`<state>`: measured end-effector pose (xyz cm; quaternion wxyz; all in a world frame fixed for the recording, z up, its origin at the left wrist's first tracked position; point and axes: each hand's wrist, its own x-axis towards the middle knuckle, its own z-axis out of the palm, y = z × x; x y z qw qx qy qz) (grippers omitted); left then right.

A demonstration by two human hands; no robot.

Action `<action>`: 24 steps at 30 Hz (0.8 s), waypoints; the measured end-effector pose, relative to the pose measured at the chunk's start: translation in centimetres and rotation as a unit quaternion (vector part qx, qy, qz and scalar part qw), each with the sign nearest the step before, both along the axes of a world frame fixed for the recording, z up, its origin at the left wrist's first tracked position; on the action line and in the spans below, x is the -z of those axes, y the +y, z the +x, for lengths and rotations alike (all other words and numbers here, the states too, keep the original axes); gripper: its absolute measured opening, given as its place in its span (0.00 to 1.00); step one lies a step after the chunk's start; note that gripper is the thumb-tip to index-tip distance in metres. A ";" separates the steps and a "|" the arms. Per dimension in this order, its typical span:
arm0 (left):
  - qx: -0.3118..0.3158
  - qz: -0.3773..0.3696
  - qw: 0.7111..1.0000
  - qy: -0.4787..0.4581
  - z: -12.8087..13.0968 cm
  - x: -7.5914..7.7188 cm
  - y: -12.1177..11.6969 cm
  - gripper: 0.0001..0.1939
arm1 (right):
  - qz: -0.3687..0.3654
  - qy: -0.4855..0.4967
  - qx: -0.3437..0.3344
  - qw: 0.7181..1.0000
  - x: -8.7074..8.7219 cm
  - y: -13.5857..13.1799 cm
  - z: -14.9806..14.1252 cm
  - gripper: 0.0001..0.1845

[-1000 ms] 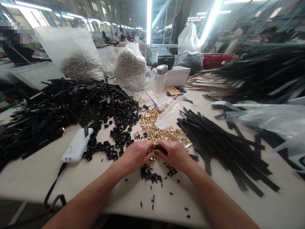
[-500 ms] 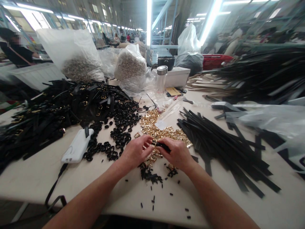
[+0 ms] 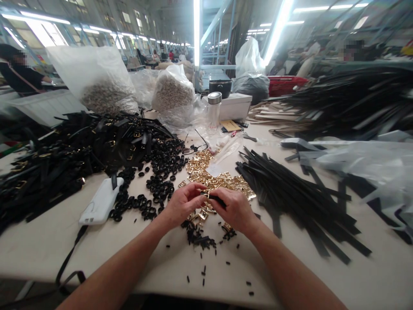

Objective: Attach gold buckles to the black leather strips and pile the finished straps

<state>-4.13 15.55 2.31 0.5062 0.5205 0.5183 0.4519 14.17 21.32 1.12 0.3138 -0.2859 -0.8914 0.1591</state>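
My right hand is closed on a short black strap, with a gold buckle at the strap's left end. Thumb and fingers of my left hand pinch at that same end, partly hiding it. Both hands are just above a heap of loose gold buckles. Small black cut pieces lie scattered on the table nearer to me. To the left of my hands is a spread of black strap loops.
A bundle of black straps lies to the right. Finished-looking buckled straps are piled at left, near a white power bank. Glasses, a bottle and filled plastic bags stand farther back. A person is at far left.
The gold buckle has come into sight between my hands at the strap's end. My left fingers have shifted on it. The whole view has swung slightly.
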 end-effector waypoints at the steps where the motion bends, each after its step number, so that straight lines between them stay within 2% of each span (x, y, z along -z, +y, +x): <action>1: -0.004 -0.006 1.000 -0.014 0.0 -0.1 0.0 0.17 | 0.001 -0.001 -0.002 1.000 0.0 0.0 0.0 0.08; 5: -0.008 -0.017 0.999 -0.027 0.0 0.0 0.0 0.15 | 0.003 -0.012 0.002 1.000 0.0 -0.1 -0.1 0.09; 11: -0.036 0.014 0.999 0.030 0.0 0.3 0.1 0.12 | -0.007 -0.018 -0.001 1.000 0.4 0.0 -0.2 0.08; 15: -0.050 0.026 0.997 0.054 -0.1 0.6 0.3 0.11 | -0.028 0.001 0.017 0.999 0.7 0.0 -0.2 0.22; 17: -0.041 0.025 0.998 0.043 -0.1 0.7 0.3 0.10 | -0.035 -0.003 0.018 0.999 0.7 0.0 -0.2 0.25; 24: -0.030 0.037 0.997 0.063 0.4 0.7 0.2 0.06 | -0.025 0.002 -0.037 0.999 0.4 -0.2 -0.3 0.17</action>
